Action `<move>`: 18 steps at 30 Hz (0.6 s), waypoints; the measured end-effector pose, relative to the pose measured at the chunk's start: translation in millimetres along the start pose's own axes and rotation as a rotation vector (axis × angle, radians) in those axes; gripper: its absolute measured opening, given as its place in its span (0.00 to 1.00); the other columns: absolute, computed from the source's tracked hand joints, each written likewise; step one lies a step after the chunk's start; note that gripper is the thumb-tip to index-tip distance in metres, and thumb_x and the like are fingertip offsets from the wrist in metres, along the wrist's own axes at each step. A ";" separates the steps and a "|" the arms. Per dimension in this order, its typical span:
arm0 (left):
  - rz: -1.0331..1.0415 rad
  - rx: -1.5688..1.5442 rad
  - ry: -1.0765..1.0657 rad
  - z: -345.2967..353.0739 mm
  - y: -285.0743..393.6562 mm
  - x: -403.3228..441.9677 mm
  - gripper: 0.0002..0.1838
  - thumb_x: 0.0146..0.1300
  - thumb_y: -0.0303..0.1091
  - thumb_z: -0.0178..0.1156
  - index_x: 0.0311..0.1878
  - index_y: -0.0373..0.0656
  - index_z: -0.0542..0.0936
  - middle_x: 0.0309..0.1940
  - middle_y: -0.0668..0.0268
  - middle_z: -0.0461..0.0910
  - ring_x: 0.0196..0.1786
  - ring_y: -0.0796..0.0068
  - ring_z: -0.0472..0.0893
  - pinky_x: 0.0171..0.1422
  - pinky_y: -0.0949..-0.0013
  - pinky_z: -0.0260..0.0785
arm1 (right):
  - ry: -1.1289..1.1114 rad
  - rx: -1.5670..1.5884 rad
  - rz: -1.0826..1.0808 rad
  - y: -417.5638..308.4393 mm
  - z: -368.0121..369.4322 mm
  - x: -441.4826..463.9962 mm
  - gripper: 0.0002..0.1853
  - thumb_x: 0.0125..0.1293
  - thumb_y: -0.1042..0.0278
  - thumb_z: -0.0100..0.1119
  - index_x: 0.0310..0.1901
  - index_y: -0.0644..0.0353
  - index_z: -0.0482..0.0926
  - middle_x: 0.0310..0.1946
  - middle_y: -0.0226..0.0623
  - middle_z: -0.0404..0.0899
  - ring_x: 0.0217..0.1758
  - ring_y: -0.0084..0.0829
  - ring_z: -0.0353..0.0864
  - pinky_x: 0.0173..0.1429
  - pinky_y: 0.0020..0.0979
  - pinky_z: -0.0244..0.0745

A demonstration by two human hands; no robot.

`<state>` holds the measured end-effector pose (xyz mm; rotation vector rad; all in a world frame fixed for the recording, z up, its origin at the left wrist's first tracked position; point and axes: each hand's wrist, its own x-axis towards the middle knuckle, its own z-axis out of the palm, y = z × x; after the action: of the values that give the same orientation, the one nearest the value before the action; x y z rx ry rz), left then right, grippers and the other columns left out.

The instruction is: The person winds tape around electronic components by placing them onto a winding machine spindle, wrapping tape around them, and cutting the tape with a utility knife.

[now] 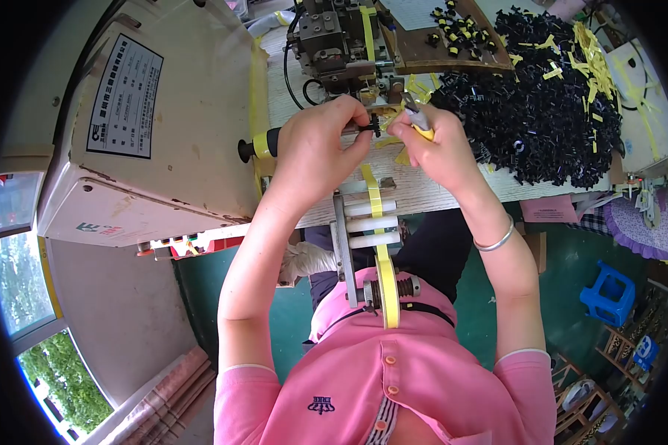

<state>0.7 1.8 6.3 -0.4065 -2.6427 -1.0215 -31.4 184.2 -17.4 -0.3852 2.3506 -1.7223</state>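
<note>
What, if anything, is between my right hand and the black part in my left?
Yellow scraps show in the gap between your right hand and the black part in your left hand; I can't tell whether they're in the way or just lie beneath. Apart from the held tool, nothing else visible stands there.

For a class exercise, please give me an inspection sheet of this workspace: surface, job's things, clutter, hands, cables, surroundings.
Surface: pale worktop, partly covered.
Job's things: small black part; yellow-and-grey tool; yellow tape roll, its strip running past white rollers.
Clutter: heap of black pieces, yellow scraps on it.
Hands: left hand has fingertips at the small black part, grip unclear; right hand grips the tool.
Cables: black cable beside the metal machine.
Surroundings: green floor, blue stool, window.
</note>
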 end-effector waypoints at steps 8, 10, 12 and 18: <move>-0.046 0.012 -0.019 0.7 -2.4 -0.8 0.10 0.51 0.29 0.66 0.35 0.41 0.76 0.30 0.66 0.82 0.33 0.67 0.82 0.36 0.68 0.71 | -0.045 0.581 0.249 19.9 22.3 -3.1 0.06 0.61 0.72 0.60 0.32 0.67 0.81 0.25 0.36 0.80 0.17 0.19 0.72 0.21 0.22 0.62; -0.073 0.019 -0.039 -0.7 -0.8 -0.6 0.10 0.52 0.28 0.66 0.36 0.40 0.76 0.32 0.66 0.83 0.35 0.71 0.83 0.38 0.72 0.71 | -0.075 0.638 0.255 20.3 19.3 -6.1 0.07 0.62 0.72 0.60 0.32 0.68 0.81 0.25 0.35 0.80 0.17 0.19 0.71 0.21 0.21 0.62; -0.092 0.019 -0.044 -0.6 0.1 -0.4 0.09 0.52 0.28 0.66 0.35 0.40 0.76 0.33 0.66 0.83 0.35 0.71 0.83 0.38 0.72 0.71 | -0.102 0.572 0.205 17.6 17.1 -10.7 0.07 0.63 0.72 0.59 0.32 0.68 0.81 0.26 0.34 0.80 0.17 0.18 0.71 0.21 0.21 0.63; -0.094 0.045 -0.056 -1.8 2.0 0.2 0.09 0.52 0.27 0.65 0.36 0.42 0.76 0.31 0.66 0.82 0.33 0.69 0.82 0.35 0.70 0.70 | -0.023 0.156 -0.053 2.3 16.3 -22.5 0.05 0.61 0.73 0.59 0.30 0.66 0.79 0.24 0.36 0.77 0.23 0.28 0.76 0.27 0.28 0.68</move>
<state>1.5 2.0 8.8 -0.3079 -2.7532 -0.9900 -5.2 177.5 -24.3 -0.4419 2.1900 -1.9001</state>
